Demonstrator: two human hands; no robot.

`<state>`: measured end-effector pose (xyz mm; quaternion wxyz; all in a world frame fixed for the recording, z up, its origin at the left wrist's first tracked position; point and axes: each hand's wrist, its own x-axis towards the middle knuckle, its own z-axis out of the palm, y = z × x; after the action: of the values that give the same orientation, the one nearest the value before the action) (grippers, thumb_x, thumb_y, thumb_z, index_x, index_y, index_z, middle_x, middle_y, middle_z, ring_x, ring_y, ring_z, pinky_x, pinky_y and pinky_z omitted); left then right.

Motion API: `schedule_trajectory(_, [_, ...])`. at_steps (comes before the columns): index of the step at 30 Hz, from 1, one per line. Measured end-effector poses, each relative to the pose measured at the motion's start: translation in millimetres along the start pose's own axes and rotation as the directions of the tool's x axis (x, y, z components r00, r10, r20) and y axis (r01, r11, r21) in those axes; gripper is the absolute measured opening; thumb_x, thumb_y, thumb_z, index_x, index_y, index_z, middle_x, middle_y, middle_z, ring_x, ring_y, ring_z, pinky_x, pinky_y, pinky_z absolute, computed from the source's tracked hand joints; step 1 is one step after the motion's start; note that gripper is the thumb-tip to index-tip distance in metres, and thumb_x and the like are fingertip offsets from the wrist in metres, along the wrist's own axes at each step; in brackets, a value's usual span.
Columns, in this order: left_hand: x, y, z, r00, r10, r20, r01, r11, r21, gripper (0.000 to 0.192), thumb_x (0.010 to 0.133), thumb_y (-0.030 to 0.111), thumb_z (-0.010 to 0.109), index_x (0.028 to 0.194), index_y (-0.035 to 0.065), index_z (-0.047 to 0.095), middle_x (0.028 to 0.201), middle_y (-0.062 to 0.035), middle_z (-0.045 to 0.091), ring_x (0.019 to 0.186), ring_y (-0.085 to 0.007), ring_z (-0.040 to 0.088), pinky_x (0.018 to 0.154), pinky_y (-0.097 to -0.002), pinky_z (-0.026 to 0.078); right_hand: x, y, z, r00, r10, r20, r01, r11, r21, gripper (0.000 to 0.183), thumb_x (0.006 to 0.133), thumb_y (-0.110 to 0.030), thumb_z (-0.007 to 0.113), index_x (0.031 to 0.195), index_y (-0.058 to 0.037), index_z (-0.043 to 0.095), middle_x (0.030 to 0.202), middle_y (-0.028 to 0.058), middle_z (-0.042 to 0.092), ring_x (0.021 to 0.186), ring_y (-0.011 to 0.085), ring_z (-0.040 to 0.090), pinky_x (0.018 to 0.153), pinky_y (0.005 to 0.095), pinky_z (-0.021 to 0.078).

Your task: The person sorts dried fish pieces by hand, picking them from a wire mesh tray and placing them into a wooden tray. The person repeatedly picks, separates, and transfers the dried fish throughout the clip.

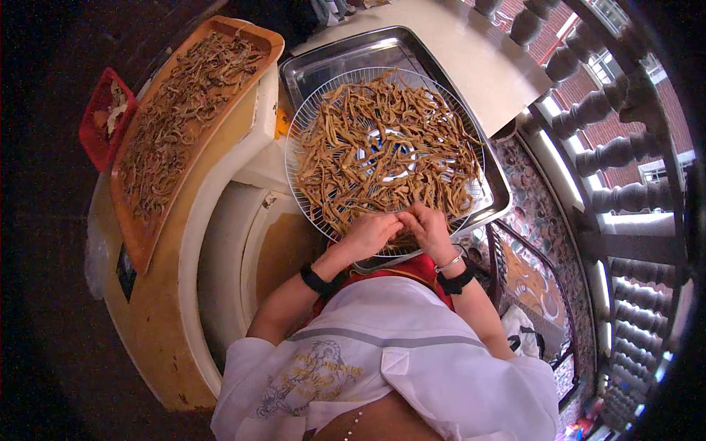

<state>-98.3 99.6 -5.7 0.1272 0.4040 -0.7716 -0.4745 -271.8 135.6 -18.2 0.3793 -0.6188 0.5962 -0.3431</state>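
Note:
A round wire rack [293,165], really the cover of an electric fan by its blue and white centre, lies on a rectangular metal tray [336,55]. Brown dried strips [342,132], shrivelled and probably plant matter, are spread across it. At its near edge my left hand [372,234] meets my right hand [430,229], fingertips pinched together. Whether anything is between the fingers is too small to tell. Some strips lie just under both hands. I wear dark wristbands, and a bracelet circles my right wrist.
To the left, an orange tray [220,118] holding more shrivelled strips rests on a worn cabinet [160,331], beside a red plastic basket [88,129]. A pale tabletop [469,66] extends behind the metal tray. A balustrade [606,160] curves along the right, with a metal-framed chair [529,275] before it.

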Motion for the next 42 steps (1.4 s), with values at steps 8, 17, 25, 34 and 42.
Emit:
schedule_trajectory(8, [3.2, -4.1, -0.9, 0.990, 0.036, -0.136, -0.032, 0.999, 0.030, 0.020, 0.085, 0.023, 0.063, 0.086, 0.0032, 0.061, 0.075, -0.0133, 0.064, 0.069, -0.0306, 0.063, 0.062, -0.0395, 0.048, 0.2, 6.3, 9.7, 0.998, 0.065, 0.007, -0.063, 0.925, 0.376, 0.011, 0.089, -0.011, 0.058, 0.095, -0.0023, 0.056, 0.076, 0.0118, 0.060, 0.071, 0.0260, 0.061, 0.065, 0.0326, 0.0480])
schedule_trajectory(17, [0.4, -6.2, -2.7, 0.998, 0.000, -0.069, 0.006, 0.996, 0.094, 0.023, 0.081, 0.026, 0.066, 0.083, 0.0033, 0.059, 0.075, -0.0160, 0.063, 0.070, -0.0342, 0.063, 0.060, -0.0426, 0.047, -2.9, 2.9, 20.2, 0.999, -0.035, -0.006, 0.035, 0.964, 0.264, 0.016, 0.093, -0.014, 0.052, 0.106, -0.0050, 0.053, 0.081, 0.0156, 0.062, 0.072, 0.0295, 0.063, 0.066, 0.0350, 0.0484])
schedule_trajectory(25, [8.0, -20.5, 16.1, 0.967, 0.196, -0.162, -0.165, 0.968, 0.189, 0.014, 0.084, 0.017, 0.060, 0.081, 0.0035, 0.059, 0.076, -0.0162, 0.062, 0.073, -0.0354, 0.061, 0.063, -0.0445, 0.046, -0.8, -1.6, 13.0, 0.998, 0.050, -0.030, -0.044, 0.982, 0.185, 0.020, 0.093, -0.016, 0.052, 0.109, -0.0055, 0.058, 0.081, 0.0163, 0.063, 0.071, 0.0293, 0.064, 0.063, 0.0349, 0.0481])
schedule_trajectory(34, [6.4, -19.1, -1.3, 0.946, 0.200, -0.257, -0.127, 0.953, 0.274, 0.018, 0.075, 0.018, 0.066, 0.072, 0.0037, 0.055, 0.071, -0.0138, 0.059, 0.069, -0.0335, 0.059, 0.061, -0.0432, 0.046, 0.9, -4.8, 11.2, 0.999, -0.047, 0.028, 0.048, 0.998, -0.032, 0.019, 0.090, -0.022, 0.059, 0.092, -0.0038, 0.063, 0.074, 0.0124, 0.061, 0.068, 0.0249, 0.060, 0.061, 0.0347, 0.0467])
schedule_trajectory(42, [0.4, -20.9, -0.6, 0.971, 0.216, -0.100, -0.193, 0.960, 0.200, 0.019, 0.086, 0.021, 0.057, 0.082, 0.0029, 0.057, 0.078, -0.0169, 0.063, 0.076, -0.0360, 0.060, 0.066, -0.0459, 0.046, -2.3, 2.4, 13.1, 0.996, -0.087, 0.010, 0.088, 0.980, -0.177, 0.025, 0.089, -0.027, 0.059, 0.081, -0.0033, 0.061, 0.073, 0.0188, 0.060, 0.069, 0.0378, 0.059, 0.060, 0.0439, 0.0458])
